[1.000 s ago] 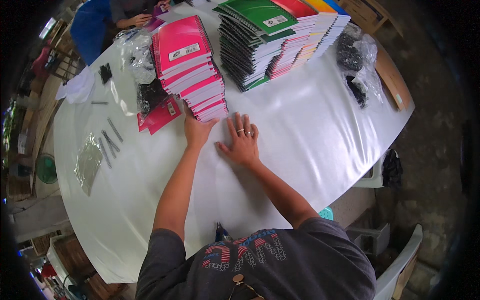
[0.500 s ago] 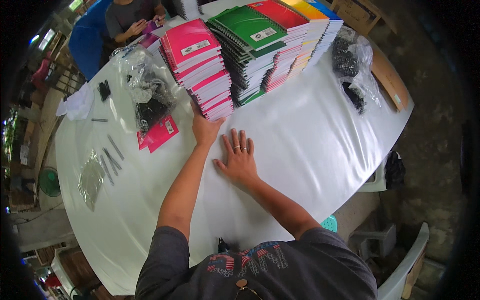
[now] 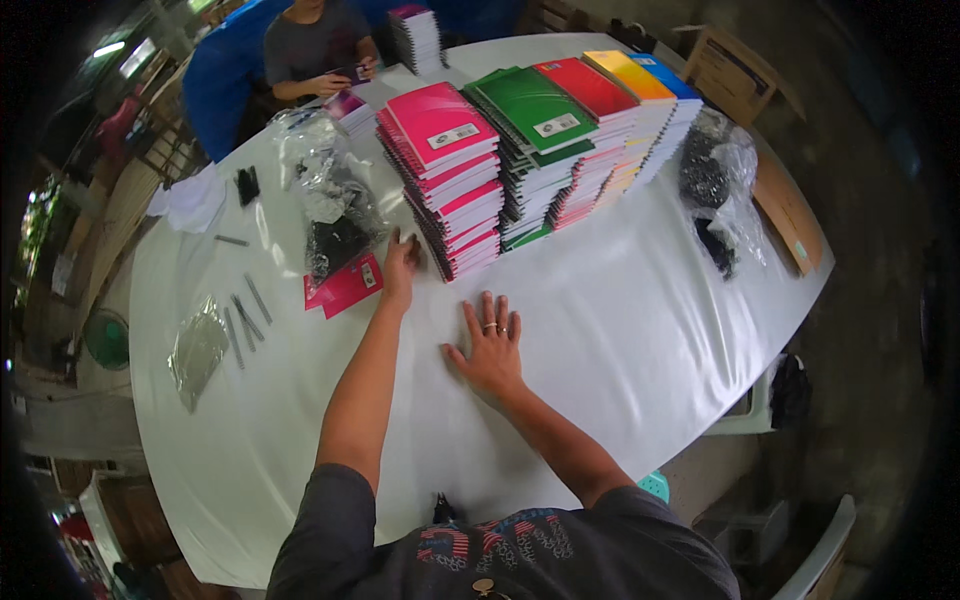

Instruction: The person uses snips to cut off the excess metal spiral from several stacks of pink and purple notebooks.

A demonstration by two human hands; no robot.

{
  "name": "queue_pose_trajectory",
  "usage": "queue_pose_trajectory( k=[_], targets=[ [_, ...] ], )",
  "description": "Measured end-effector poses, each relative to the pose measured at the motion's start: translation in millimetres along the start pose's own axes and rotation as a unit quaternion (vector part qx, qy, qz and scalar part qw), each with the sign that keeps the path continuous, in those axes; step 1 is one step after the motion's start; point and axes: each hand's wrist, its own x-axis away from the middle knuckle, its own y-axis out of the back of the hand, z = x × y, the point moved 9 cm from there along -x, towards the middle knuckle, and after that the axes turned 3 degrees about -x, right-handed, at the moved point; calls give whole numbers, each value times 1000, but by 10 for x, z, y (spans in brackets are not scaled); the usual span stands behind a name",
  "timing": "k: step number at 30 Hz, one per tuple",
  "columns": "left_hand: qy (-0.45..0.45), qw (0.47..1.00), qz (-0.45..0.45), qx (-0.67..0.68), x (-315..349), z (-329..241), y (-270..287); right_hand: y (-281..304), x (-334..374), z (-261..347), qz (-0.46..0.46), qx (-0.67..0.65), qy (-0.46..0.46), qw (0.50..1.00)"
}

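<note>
The left hand (image 3: pixel 401 268) is empty, its thumb and fingers a little apart. The pink notebooks (image 3: pixel 455 195) stand in a stack just to its right; whether they touch it, I cannot tell. The right hand (image 3: pixel 492 352) lies flat on the table (image 3: pixel 620 330), fingers spread. Pink covers (image 3: pixel 346 290) lie left of the left hand.

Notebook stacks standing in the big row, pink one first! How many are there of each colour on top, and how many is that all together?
Pink stack: 1
Green stack: 1
Red stack: 1
Yellow stack: 1
Blue stack: 1
Total: 5 stacks in the row
</note>
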Motion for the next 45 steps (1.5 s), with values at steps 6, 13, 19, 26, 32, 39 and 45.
queue_pose_trajectory(
  k=[6,13,19,26,32,39,45],
  targets=[
    [-47,990,71,114,-386,132,-237,-62,-10,91,14,-19,-11,1000],
    [-56,986,100,119,-198,-99,-659,69,7,133,22,-3,-8,1000],
    [-105,969,-48,-218,-35,-344,-122,41,4,141,16,-19,4,1000],
    [-183,854,-75,-481,24,-856,662,4,11,161,19,7,-3,1000],
    [-160,846,-114,-495,142,-1020,947,24,6,38,4,4,-8,1000],
    [-117,591,-98,-792,786,-262,705,58,41,65,3,-9,-8,1000],
    [-226,631,-56,-740,1762,-31,141,35,57,121,-3,-17,4,1000]
  ],
)
